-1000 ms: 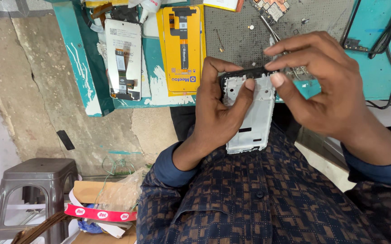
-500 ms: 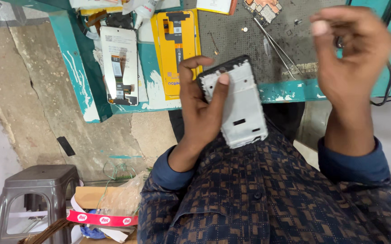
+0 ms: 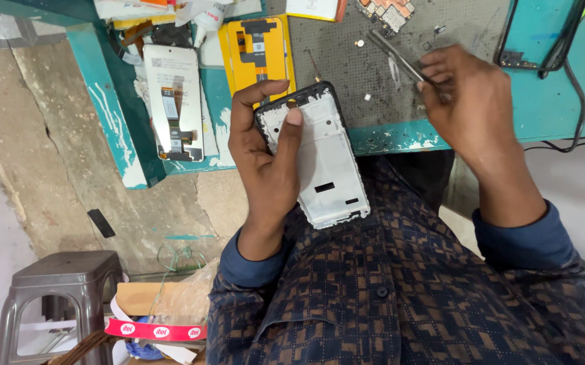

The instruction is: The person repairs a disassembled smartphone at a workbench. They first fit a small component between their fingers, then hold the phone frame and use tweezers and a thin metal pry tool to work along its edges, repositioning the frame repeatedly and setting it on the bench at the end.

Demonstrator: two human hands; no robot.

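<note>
Over bench edge: left hand grips phone frame, thumb across top. Right hand pinches tweezers above grey mat; tweezer tips hidden, fingers blurred.

A yellow rectangular screen panel with a black flex strip lies on the teal bench, just behind the raised phone frame. Beside it, toward the bench's corner, lies a white rectangular screen panel with a dark ribbon connector, face down. A white paper package with an orange edge rests at the top edge. Below the bench, a red tape band with white round labels wraps a cardboard box.
</note>
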